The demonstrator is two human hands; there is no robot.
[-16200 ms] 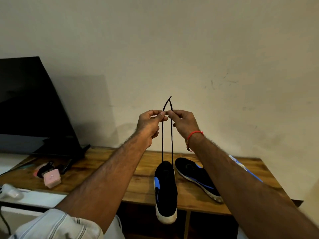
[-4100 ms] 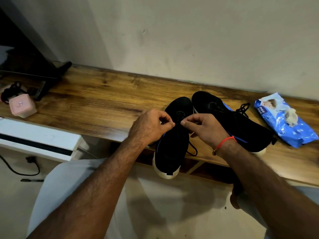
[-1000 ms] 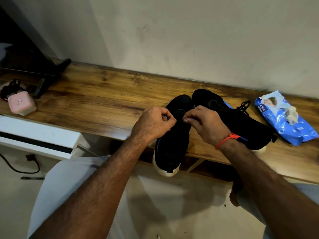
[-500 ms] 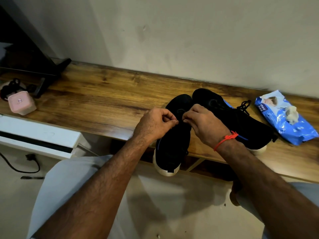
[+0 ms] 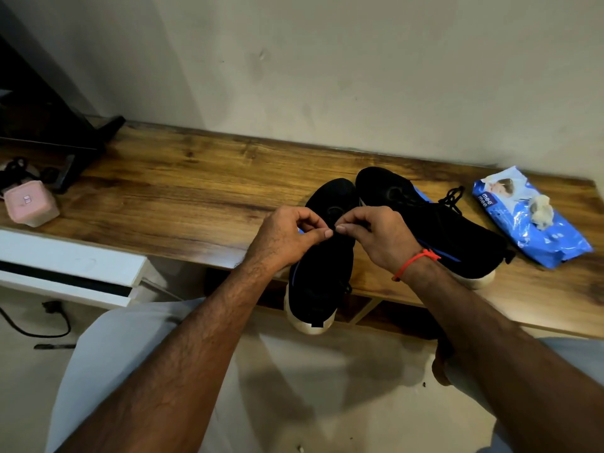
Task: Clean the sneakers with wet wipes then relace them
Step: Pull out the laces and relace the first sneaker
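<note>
Two black sneakers with white soles lie on a wooden shelf (image 5: 183,204). The near sneaker (image 5: 322,273) points away from me, and its heel hangs over the front edge. The other sneaker (image 5: 441,223) lies beside it to the right, with a loose black lace (image 5: 452,197) by its far side. My left hand (image 5: 286,238) and my right hand (image 5: 376,235) hover over the near sneaker's middle, fingertips almost touching, each pinching the black lace, which is barely visible against the shoe.
A blue wet-wipes pack (image 5: 526,217) with a crumpled used wipe (image 5: 541,207) on it lies at the shelf's right end. A pink box (image 5: 31,202) and a dark screen stand (image 5: 81,145) sit at the left. A white unit (image 5: 68,266) adjoins the shelf, and a cable (image 5: 36,322) runs on the floor.
Earlier I held both lace ends up high above the sneaker. Over the last second my hands stay over the near sneaker, with only small finger movements at the lace.
</note>
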